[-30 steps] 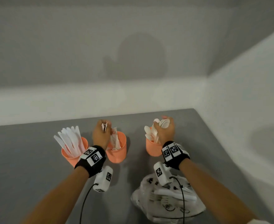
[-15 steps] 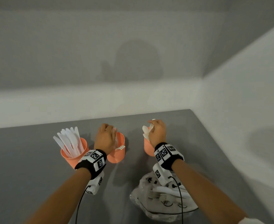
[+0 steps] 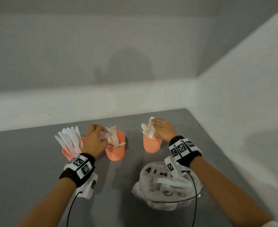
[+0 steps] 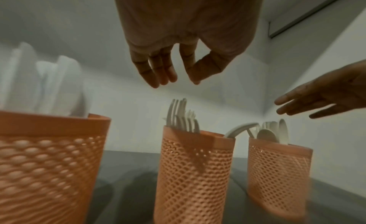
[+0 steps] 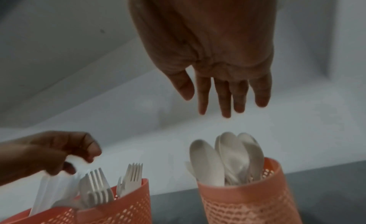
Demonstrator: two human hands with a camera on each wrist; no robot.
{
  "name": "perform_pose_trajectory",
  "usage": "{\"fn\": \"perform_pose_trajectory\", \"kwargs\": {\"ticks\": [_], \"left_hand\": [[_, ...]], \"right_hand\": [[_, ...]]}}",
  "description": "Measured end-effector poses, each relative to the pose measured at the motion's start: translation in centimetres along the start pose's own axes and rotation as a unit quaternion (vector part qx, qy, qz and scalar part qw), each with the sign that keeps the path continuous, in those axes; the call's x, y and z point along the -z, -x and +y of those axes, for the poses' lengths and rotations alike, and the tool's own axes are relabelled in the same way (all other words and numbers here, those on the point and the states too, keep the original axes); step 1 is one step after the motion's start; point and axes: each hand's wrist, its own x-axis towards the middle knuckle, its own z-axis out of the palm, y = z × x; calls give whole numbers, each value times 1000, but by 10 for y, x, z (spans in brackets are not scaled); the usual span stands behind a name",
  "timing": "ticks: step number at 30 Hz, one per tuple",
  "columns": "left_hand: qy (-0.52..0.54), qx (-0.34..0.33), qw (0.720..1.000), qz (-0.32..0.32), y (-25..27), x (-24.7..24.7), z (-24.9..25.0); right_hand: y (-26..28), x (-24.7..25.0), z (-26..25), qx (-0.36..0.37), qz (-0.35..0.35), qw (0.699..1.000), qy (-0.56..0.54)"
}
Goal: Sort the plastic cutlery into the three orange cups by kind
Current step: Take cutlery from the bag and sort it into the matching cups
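plastic bag (image 3: 166, 187) near right forearm, grey table (image 3: 28, 161)

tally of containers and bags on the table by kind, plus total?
Orange cups: 3 (knife cup, fork cup, spoon cup)
Plastic bag: 1
Total: 4

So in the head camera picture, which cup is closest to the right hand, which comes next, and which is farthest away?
Counting from the right hand:
1. Spoon cup, right beside the hand, on the right end of the row.
2. Fork cup, in the middle, under the left hand.
3. Knife cup, at the far left end.
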Motion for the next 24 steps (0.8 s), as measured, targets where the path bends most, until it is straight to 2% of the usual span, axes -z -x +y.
{"fn": "perform_pose_trajectory", "kwargs": {"ticks": [4,7,12,14,16,20,22,24], "left_hand": [[-60,-29,996,-56,29,6,-18],[-75,-42,991,-107,38,1,-28],[-46,-64,995,-54,22,4,-18],[-53,-73,994,-56,10,7,-12],[-63,-73,992,-84,0,8,-8],[-114,-27,982,-151,3,8,-2],[-169,-37,965,-197,9,6,-3],[-179,-54,960,-209,14,5,-8]], "right_hand": [[27,8,-2,10,-34,998,-59],[50,4,0,0,-102,991,-84],[83,1,11,20,-140,990,-4],[93,4,13,12,-158,987,18],[101,7,16,-6,-177,984,38],[113,12,27,-11,-183,976,117],[119,12,34,-17,-194,969,153],[123,10,41,-35,-206,964,167]]}}
